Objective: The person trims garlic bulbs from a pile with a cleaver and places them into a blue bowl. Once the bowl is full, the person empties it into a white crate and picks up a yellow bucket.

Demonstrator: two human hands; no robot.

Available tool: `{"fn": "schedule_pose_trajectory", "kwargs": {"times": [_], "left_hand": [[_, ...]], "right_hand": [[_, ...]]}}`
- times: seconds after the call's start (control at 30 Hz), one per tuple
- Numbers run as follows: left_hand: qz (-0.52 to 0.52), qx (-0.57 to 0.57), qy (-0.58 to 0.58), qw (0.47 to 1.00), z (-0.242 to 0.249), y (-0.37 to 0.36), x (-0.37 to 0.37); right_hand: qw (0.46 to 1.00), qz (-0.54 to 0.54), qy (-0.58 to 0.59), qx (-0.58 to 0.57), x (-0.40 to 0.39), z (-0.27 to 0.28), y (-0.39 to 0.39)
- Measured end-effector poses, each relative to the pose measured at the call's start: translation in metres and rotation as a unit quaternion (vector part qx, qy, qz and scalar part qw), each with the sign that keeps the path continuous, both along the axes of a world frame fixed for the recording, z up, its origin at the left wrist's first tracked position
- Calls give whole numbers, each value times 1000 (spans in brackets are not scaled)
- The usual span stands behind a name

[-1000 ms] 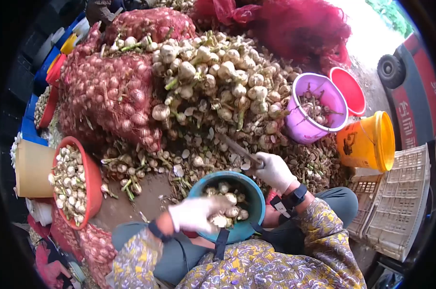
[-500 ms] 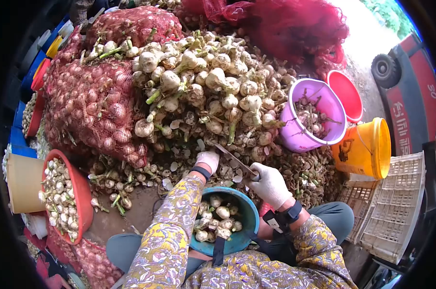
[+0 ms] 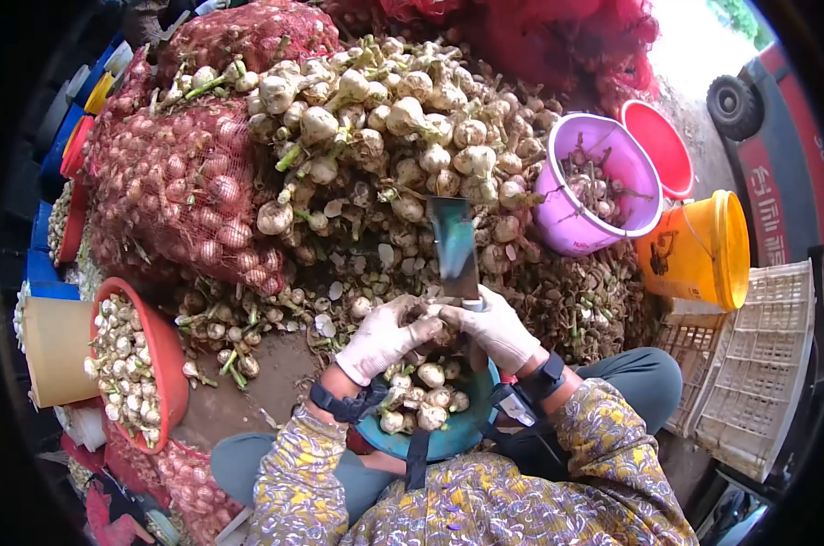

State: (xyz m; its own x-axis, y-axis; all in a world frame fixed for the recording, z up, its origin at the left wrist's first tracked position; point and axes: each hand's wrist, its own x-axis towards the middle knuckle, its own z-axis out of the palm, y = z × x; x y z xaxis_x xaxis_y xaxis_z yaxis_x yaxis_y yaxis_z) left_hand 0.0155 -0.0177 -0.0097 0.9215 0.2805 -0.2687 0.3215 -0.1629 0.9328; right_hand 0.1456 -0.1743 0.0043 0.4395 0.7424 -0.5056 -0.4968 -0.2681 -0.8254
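My right hand [image 3: 498, 333], in a pale work glove, is closed round the handle of a broad-bladed knife [image 3: 455, 250]. The blade points away from me, over the garlic heap [image 3: 385, 136]. My left hand [image 3: 382, 340], also gloved, pinches a brownish garlic bulb [image 3: 416, 314] that my fingers partly hide. Both hands are close together above a teal bucket [image 3: 475, 409] between my legs. Trimmed garlic bulbs [image 3: 432, 417] lie inside that bucket.
Red mesh sacks of garlic [image 3: 171, 191] stand at the left, near a red-orange tub [image 3: 169, 364] of bulbs. At the right are a purple bucket [image 3: 551, 221] with garlic stalks, a yellow bucket [image 3: 727, 250], a red bucket [image 3: 662, 150] and white plastic crates [image 3: 758, 355].
My left hand has come back from the heap and now holds a bulb near my right hand. The knife has swung from pointing left to pointing away from me. The view has shifted slightly.
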Motion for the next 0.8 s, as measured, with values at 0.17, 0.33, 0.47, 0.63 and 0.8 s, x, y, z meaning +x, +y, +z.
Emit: {"fn": "schedule_pose_trajectory", "kwargs": {"times": [0.17, 0.33, 0.47, 0.63, 0.8], "left_hand": [[118, 73, 67, 988, -68, 47, 8], [12, 355, 278, 893, -174, 85, 43], [50, 377, 232, 895, -195, 88, 40], [135, -325, 186, 917, -144, 101, -4], [72, -286, 164, 942, -65, 72, 4]], "right_hand": [[997, -59, 35, 20, 8, 8, -19], [996, -34, 57, 58, 10, 14, -17], [998, -33, 49, 24, 19, 19, -16], [995, -58, 71, 26, 26, 27, -21], [995, -50, 81, 23, 26, 51, -20]]}}
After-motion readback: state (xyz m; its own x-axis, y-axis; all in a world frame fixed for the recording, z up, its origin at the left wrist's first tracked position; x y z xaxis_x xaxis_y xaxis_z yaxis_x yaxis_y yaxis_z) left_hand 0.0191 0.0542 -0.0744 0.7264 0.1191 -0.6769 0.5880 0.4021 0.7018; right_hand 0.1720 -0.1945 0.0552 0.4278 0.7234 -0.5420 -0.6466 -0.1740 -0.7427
